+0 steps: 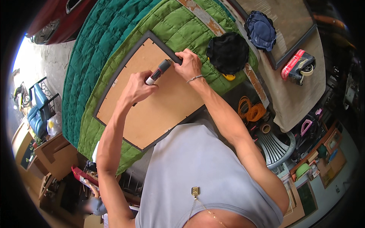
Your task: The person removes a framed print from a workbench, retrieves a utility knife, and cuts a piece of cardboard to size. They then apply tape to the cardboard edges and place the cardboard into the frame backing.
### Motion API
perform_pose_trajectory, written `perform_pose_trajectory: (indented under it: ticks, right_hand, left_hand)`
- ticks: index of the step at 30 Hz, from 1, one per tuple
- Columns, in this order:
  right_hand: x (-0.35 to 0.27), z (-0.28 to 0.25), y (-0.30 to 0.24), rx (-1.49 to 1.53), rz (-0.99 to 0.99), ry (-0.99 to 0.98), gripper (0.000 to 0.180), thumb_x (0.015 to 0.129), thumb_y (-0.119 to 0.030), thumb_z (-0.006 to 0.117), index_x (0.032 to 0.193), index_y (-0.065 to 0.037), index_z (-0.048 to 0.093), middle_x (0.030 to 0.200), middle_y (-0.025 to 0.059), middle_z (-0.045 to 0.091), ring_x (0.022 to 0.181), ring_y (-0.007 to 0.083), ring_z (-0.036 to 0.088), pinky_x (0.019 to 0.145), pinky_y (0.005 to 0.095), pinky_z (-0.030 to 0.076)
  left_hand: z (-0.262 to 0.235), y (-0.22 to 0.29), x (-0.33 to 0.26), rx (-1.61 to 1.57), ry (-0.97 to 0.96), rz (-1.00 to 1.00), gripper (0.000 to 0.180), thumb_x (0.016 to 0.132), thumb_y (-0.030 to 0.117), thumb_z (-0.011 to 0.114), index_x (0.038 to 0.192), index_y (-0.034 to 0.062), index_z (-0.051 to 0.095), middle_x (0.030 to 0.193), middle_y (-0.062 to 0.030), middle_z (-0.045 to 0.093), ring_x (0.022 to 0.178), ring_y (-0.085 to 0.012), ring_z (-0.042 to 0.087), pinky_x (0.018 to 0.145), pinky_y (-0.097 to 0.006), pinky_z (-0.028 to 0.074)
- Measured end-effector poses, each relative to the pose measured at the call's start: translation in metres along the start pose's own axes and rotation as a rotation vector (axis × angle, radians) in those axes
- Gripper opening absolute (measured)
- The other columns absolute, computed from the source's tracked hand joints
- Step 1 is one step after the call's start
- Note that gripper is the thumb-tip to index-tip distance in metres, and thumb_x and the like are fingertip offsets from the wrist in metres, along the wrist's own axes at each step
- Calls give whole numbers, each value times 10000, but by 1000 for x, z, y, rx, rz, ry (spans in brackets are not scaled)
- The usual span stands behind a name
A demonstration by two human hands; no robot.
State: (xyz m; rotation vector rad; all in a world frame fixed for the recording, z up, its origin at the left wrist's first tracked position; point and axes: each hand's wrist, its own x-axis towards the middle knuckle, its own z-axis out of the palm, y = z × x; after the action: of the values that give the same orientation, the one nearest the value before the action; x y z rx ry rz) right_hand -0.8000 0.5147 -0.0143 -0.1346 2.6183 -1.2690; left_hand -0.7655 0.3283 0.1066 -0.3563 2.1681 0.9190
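Note:
A dark-edged picture frame (114, 76) lies face down in front of me, its brown backing board (152, 114) showing, with small dark tabs along the inner edges. My left hand (138, 88) is closed around a driver-like hand tool (162, 69) with a grey and black nose and a white and red body; the fingers hide most of its grip. The tool's nose points at the frame's far right corner, close to my right hand. There my right hand (188, 65) grips the frame's edge, fingers curled over the dark moulding.
Green quilted blankets (89, 72) lie beneath the frame. To the right are a black cloth bundle (228, 53), a blue cap-like bundle (261, 31), tape rolls in a red-and-black holder (298, 67), and an orange cord coil (251, 110). A grey chair (275, 148) stands lower right. Another person's arm (92, 188) shows lower left.

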Motion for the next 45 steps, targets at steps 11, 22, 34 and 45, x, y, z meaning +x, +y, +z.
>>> perform_pose_trajectory:
  ticks: [11,22,34,45]
  right_hand:
    - [4,-5,-9,20,136,-27,299,590,-110,734,889,-102,749,786,68,627,770,312,634,660,418,493]
    - [4,-6,-9,12,72,7,224,634,-155,731,855,-119,749,732,70,594,697,298,604,604,407,458]
    - [4,0,-6,73,128,-15,186,599,-163,702,767,-88,729,767,103,620,729,334,632,633,430,499]
    - [-6,0,5,-3,-111,41,162,651,-122,712,793,-196,737,787,43,596,749,273,629,630,399,508]
  left_hand:
    - [-2,30,6,115,-4,-119,315,639,211,648,841,-30,665,596,-152,575,548,-266,563,551,-385,456]
    - [-5,34,5,111,-20,-178,299,674,194,630,870,-30,650,605,-119,588,509,-204,576,478,-347,467]
    - [-9,47,12,238,-5,-193,345,648,223,653,857,-52,673,558,-176,571,535,-274,609,564,-396,497]
    - [46,-76,-60,-98,183,-131,262,611,179,675,789,-7,627,568,-100,520,537,-172,501,548,-328,446]
